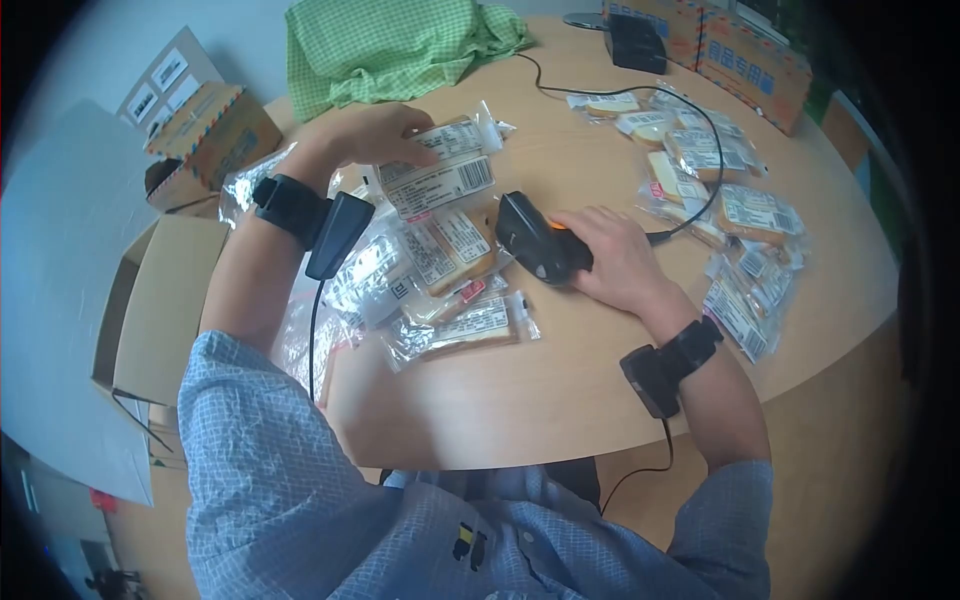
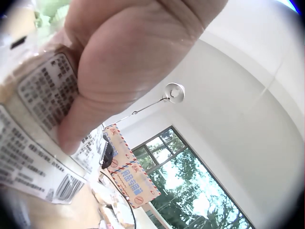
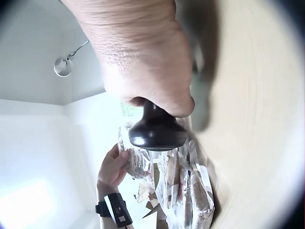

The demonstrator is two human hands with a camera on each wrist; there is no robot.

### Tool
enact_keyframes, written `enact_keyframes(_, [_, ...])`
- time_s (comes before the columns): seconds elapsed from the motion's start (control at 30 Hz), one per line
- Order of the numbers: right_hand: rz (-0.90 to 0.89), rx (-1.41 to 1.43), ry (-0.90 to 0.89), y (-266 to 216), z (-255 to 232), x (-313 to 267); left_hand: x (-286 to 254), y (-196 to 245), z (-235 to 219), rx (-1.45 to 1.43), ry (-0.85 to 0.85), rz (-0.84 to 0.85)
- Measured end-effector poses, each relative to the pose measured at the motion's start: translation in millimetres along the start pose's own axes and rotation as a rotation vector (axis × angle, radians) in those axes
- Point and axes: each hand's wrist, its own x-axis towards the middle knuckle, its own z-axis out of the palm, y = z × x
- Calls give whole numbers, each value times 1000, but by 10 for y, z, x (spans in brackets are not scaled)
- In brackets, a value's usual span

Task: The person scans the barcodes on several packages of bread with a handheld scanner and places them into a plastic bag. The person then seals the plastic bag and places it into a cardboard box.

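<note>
My left hand (image 1: 378,137) holds a clear bag of bread (image 1: 438,180), thumb across its printed front and the barcode label facing up. In the left wrist view the thumb (image 2: 71,136) presses on that label. Below it lies a heap of bagged bread packs (image 1: 450,250) with white labels. My right hand (image 1: 622,262) grips a black barcode scanner (image 1: 535,243) with an orange trigger, its head toward the held bag. The right wrist view shows the dark scanner head (image 3: 158,131) below the hand, with the heap beyond.
More bagged bread packs (image 1: 760,212) lie along the table's right side, near the scanner's black cable (image 1: 717,150). A green checked cloth (image 1: 390,50), a black device (image 1: 635,43) and a printed carton (image 1: 755,68) stand at the back. An open cardboard box (image 1: 165,310) is at left.
</note>
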Motion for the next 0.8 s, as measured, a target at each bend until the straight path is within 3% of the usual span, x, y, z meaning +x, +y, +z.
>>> enact_keyframes(0.1, [-1, 14, -11, -25, -8, 11, -102, 127, 2, 74, 54, -10])
enact_keyframes(0.4, [-28, -57, -7, 11, 23, 25, -74, 235, 60, 0, -46, 38])
enact_keyframes(0.7, [83, -84, 77, 43, -19, 33, 70, 153, 247, -124, -54, -7])
enact_keyframes(0.8, [123, -58, 154, 45, -40, 27, 130, 129, 268, 177, -130, -11])
